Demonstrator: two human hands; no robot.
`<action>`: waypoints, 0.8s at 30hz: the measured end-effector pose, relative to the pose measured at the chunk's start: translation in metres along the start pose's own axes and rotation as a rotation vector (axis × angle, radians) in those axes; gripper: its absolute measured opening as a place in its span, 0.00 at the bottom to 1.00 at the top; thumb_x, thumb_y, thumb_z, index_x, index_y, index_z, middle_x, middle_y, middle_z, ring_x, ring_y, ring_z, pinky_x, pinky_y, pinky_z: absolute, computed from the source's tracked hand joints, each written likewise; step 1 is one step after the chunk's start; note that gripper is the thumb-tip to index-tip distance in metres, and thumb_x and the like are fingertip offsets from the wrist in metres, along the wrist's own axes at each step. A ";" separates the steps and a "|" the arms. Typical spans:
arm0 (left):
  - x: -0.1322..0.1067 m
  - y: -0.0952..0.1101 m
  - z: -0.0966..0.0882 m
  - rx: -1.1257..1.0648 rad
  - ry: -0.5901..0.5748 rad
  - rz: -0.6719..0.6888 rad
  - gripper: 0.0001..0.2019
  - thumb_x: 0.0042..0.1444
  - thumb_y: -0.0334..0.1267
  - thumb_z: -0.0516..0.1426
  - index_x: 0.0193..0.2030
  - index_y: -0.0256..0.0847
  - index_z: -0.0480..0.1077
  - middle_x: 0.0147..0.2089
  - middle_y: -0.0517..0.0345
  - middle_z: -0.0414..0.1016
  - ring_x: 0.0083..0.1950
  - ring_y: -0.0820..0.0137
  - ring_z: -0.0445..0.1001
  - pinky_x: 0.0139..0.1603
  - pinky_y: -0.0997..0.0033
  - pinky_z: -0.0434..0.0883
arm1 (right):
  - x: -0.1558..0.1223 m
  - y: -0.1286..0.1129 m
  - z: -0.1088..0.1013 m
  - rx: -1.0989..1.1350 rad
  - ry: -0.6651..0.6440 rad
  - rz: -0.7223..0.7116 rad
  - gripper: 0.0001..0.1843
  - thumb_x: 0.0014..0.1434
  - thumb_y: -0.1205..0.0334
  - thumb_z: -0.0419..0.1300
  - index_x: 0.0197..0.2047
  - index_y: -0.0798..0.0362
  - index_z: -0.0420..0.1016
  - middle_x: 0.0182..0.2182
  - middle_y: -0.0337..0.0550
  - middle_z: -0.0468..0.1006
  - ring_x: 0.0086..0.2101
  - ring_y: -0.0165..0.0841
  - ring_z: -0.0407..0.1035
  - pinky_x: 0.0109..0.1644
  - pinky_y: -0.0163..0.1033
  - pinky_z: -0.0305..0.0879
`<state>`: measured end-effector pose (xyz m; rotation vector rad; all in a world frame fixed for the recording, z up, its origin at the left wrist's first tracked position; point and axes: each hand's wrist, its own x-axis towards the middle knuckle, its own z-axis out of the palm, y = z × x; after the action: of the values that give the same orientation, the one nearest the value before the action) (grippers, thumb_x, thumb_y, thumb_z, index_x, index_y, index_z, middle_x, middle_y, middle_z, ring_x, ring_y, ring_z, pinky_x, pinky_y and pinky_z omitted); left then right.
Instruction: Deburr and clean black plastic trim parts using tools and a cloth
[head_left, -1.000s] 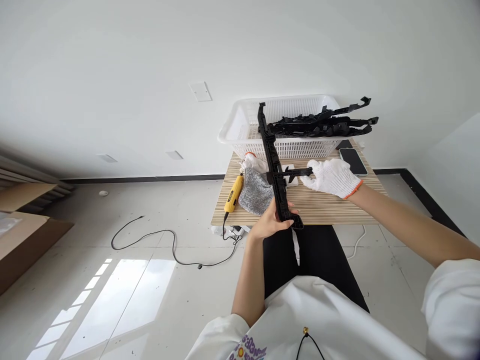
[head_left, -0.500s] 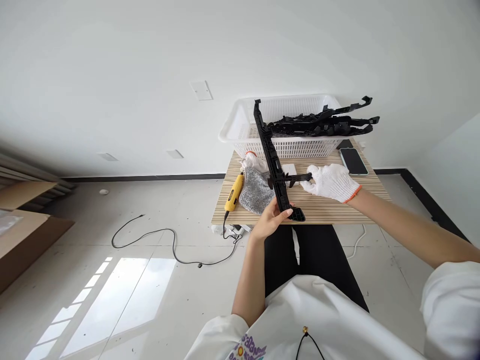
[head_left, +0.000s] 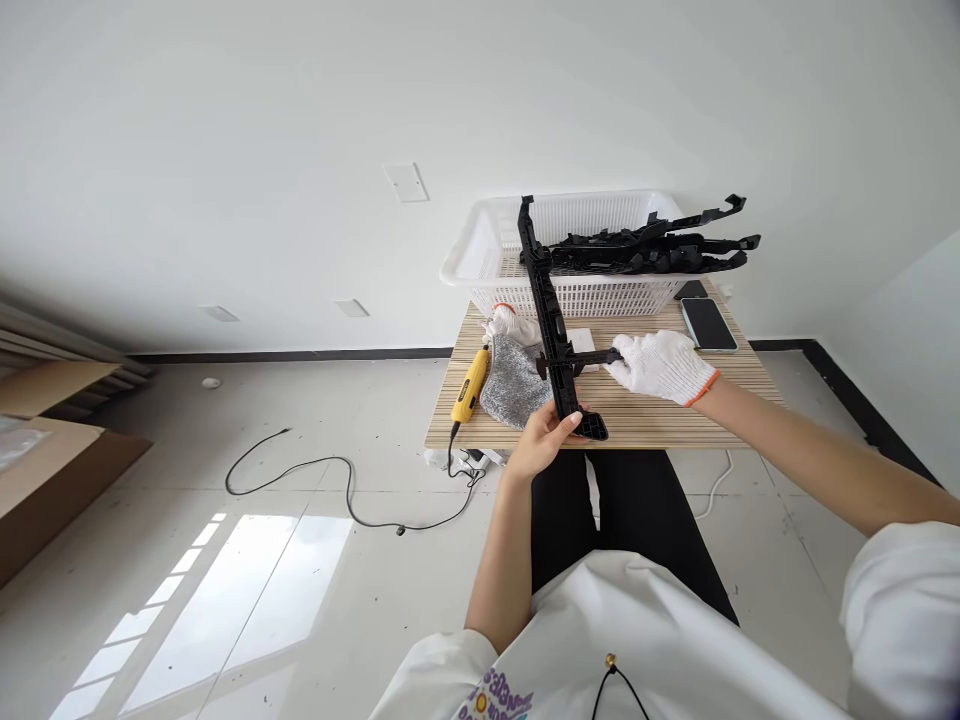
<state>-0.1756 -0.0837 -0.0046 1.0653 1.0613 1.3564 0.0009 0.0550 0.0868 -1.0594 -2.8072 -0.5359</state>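
A long black plastic bracket (head_left: 551,325) with a short side arm stands tilted over the small table. Bare, my left hand (head_left: 541,440) is closed round its lower end, thumb on top. My right hand (head_left: 656,366), in a white knit glove with an orange cuff, grips the tip of the side arm. Behind the bracket lie a grey cloth (head_left: 514,385) and a loose white glove (head_left: 512,325). A yellow corded rotary tool (head_left: 469,386) rests to their left. A small white object (head_left: 580,341) is partly hidden behind the bracket.
At the back of the table (head_left: 675,430), a white plastic basket (head_left: 480,250) holds several similar black parts (head_left: 652,250) that jut over its right rim. A phone (head_left: 709,324) lies on the right. A black cable (head_left: 349,490) trails across the floor at left, near a cardboard box (head_left: 67,480).
The bracket's upper end has swung slightly right and its lower end slightly left, so it stands a little more upright. Both hands keep their hold.
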 end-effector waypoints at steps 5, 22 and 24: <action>0.001 0.000 0.000 -0.007 0.000 -0.008 0.20 0.60 0.50 0.61 0.53 0.38 0.72 0.55 0.45 0.74 0.65 0.51 0.66 0.40 0.61 0.83 | -0.002 0.000 -0.002 0.002 -0.019 0.021 0.30 0.69 0.46 0.36 0.42 0.57 0.73 0.25 0.56 0.78 0.26 0.42 0.71 0.29 0.39 0.41; -0.001 -0.001 -0.002 -0.006 0.015 -0.024 0.26 0.60 0.52 0.59 0.62 0.45 0.67 0.58 0.49 0.68 0.49 0.59 0.76 0.37 0.60 0.83 | 0.002 -0.001 -0.002 0.037 -0.021 0.054 0.32 0.66 0.42 0.40 0.36 0.58 0.77 0.24 0.56 0.78 0.26 0.42 0.70 0.29 0.38 0.42; -0.001 0.000 -0.001 0.007 0.032 -0.020 0.27 0.60 0.53 0.59 0.63 0.46 0.66 0.58 0.49 0.68 0.51 0.57 0.74 0.36 0.60 0.83 | 0.002 -0.002 -0.002 0.037 -0.017 0.057 0.33 0.66 0.42 0.40 0.37 0.57 0.77 0.23 0.56 0.78 0.25 0.43 0.70 0.29 0.38 0.43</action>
<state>-0.1768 -0.0849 -0.0047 1.0394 1.0981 1.3583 -0.0021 0.0549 0.0883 -1.1373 -2.7802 -0.4699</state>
